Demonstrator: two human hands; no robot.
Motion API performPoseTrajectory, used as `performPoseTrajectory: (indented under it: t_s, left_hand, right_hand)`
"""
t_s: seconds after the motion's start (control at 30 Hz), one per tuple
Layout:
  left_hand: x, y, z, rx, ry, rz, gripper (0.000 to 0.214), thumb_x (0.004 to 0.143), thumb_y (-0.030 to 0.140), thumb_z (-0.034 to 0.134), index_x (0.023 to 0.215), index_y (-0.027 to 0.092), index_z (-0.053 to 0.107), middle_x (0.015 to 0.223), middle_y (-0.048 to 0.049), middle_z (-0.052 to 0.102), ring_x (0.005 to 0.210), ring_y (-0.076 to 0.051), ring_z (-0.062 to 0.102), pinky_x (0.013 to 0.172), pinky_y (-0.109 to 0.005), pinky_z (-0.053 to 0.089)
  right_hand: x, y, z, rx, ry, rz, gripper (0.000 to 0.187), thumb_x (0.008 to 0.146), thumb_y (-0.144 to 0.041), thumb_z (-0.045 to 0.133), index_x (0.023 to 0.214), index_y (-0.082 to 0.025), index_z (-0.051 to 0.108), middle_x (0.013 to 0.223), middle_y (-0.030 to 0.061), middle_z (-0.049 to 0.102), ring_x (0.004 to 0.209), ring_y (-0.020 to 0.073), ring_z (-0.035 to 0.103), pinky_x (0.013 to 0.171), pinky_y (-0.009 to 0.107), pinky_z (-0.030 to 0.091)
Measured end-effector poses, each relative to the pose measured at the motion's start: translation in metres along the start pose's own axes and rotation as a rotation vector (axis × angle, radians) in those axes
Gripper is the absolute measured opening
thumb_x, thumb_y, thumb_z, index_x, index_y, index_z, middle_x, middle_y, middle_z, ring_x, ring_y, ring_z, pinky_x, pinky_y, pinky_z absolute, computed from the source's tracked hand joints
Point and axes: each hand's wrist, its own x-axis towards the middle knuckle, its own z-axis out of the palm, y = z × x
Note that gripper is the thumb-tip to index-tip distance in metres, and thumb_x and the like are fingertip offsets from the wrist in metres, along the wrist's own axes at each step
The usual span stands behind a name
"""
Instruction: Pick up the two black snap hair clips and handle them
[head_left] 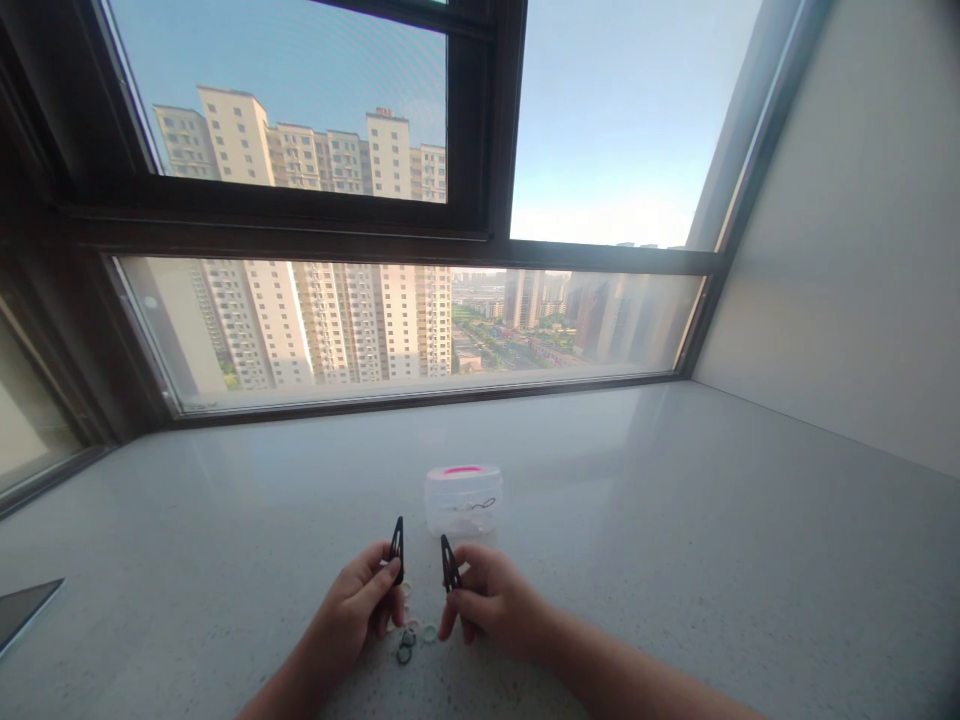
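Between the thumb and fingers of my left hand is a black snap hair clip, its narrow end pointing up. My right hand pinches a second black snap hair clip, also upright and tilted a little to the left. The two clips are held apart, a short gap between them. Below and between my hands, several small hair ties lie on the white speckled surface, some dark green and some pale. My hands hide part of this group.
Just beyond my hands stands a clear plastic box with a pink handle on its lid and a dark thin item inside. A flat dark-screened device lies at the left edge. A dark window frame borders the far side, a white wall the right.
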Motion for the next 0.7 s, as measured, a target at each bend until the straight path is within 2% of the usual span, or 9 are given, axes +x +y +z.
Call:
performPoseTrajectory:
  t_s: [0.23,0.5,0.7]
  left_hand:
    - [-0.0004,0.0001,0.0010,0.000,-0.005,0.017,0.030,0.071,0.046,0.058,0.072,0.016,0.052,0.041,0.0016,0.058,0.030,-0.007,0.038,0.034,-0.017,0.021]
    - [0.0013,-0.0057,-0.0031,0.043,-0.028,0.029,0.024,0.076,0.038,0.055,0.078,0.015,0.054,0.044,0.0018,0.059,0.033,-0.006,0.039,0.036,-0.016,0.025]
    - [0.0005,-0.0018,-0.0015,0.099,-0.043,0.035,0.023,0.078,0.038,0.053,0.078,0.015,0.052,0.044,0.0028,0.057,0.034,-0.007,0.039,0.036,-0.016,0.026]
  right_hand:
    - [0.0011,-0.0019,-0.0001,0.055,-0.006,0.020,0.026,0.066,-0.020,0.052,0.091,-0.015,0.046,0.059,0.0023,0.064,0.039,0.0085,0.047,0.041,0.018,0.034]
    - [0.0013,0.0010,-0.0023,0.017,-0.001,0.007,0.036,0.077,-0.047,0.049,0.094,-0.015,0.045,0.063,0.0044,0.065,0.039,0.0077,0.046,0.039,0.017,0.031]
    - [0.0025,0.0004,-0.0011,0.018,0.002,-0.005,0.038,0.075,-0.050,0.051,0.091,-0.016,0.045,0.059,0.0031,0.064,0.037,0.0073,0.046,0.038,0.016,0.031]
